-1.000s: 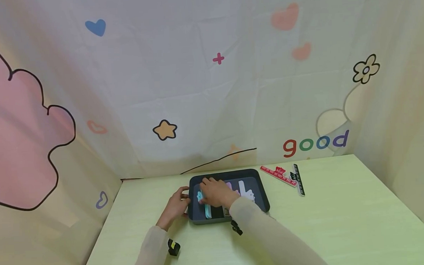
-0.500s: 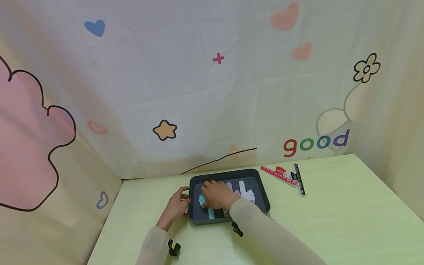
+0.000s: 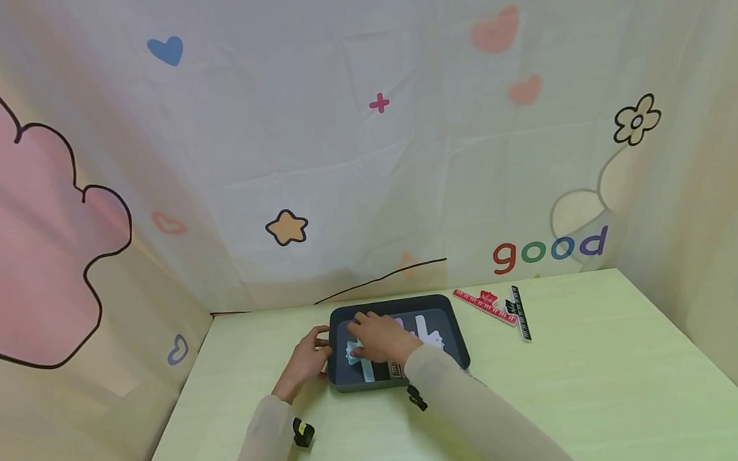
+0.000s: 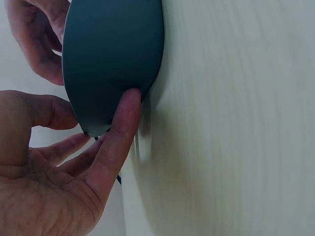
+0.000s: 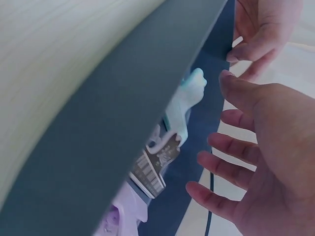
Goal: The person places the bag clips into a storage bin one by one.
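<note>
A dark grey tray (image 3: pixel 362 387) holds several clips, some printed with piano keys. My left hand (image 3: pixel 306 361) is at the tray's left end; in the left wrist view its thumb meets the rim and its nearly straight fingers touch the outer wall (image 4: pixel 113 54). Over the tray's left half is my right hand (image 3: pixel 381 338), its thumb close to a teal clip (image 3: pixel 353 353). The right wrist view shows this hand's fingers spread and holding nothing, apart from the teal clip (image 5: pixel 192 91). Beyond lie a dark piano-key clip (image 5: pixel 152 169), a lilac clip (image 5: pixel 125 211) and a white clip (image 3: pixel 432 338).
Right of the tray, a red piano-key clip (image 3: pixel 484 306) and a black piano-key clip (image 3: pixel 521 313) lie on the pale table (image 3: pixel 593 365), nearly touching. A printed curtain (image 3: pixel 342 157) hangs behind the table's far edge.
The teal clip has shifted slightly right and nearer the person. My right hand has moved a little to the right with it. My left hand has stayed at the tray's left end.
</note>
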